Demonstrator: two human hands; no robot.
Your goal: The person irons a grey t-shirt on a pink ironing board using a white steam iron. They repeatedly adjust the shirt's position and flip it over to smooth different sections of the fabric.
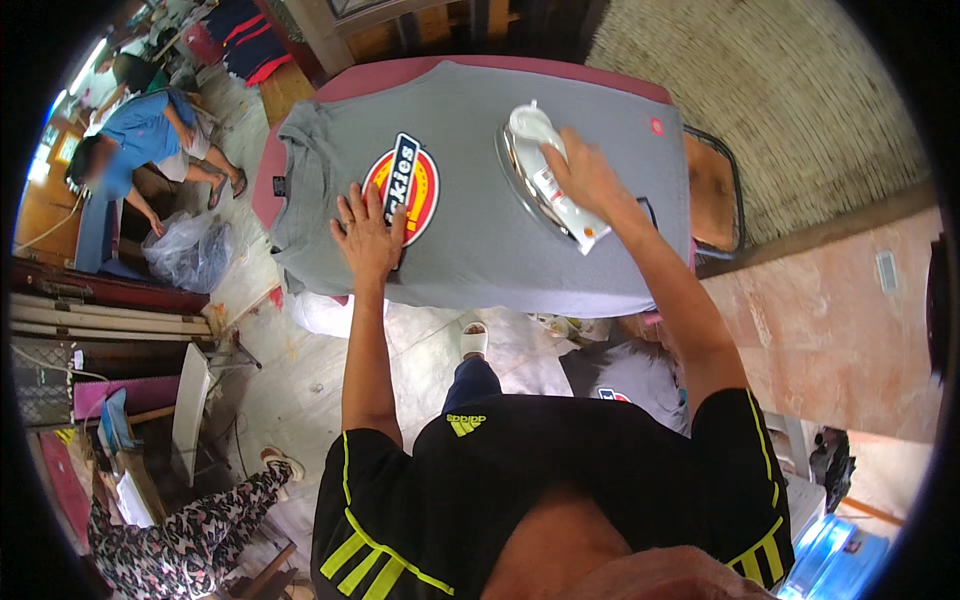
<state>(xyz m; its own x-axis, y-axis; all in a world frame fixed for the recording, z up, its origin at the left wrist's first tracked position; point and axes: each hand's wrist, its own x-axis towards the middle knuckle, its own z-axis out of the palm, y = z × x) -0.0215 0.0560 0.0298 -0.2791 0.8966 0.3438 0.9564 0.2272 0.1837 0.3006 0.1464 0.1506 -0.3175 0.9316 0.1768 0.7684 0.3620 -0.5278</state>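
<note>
A grey T-shirt (460,130) lies spread over a padded board with a dark pink cover (640,85), its collar end toward the left. The shirt carries a round red, yellow and white print (425,190) on its chest. My left hand (368,232) rests flat with fingers spread on the print's lower left edge. In my right hand (588,178) is the handle of a white clothes iron (535,125), whose soleplate faces down on the shirt, right of the print. My palm and fingers partly hide the handle.
Another grey printed shirt (635,380) is below the board at right. A black metal frame (738,200) stands past the board's right end. At left, a person in a blue shirt (145,130) reaches toward a clear plastic bag (190,250). Someone's patterned trouser leg (215,525) shows at lower left.
</note>
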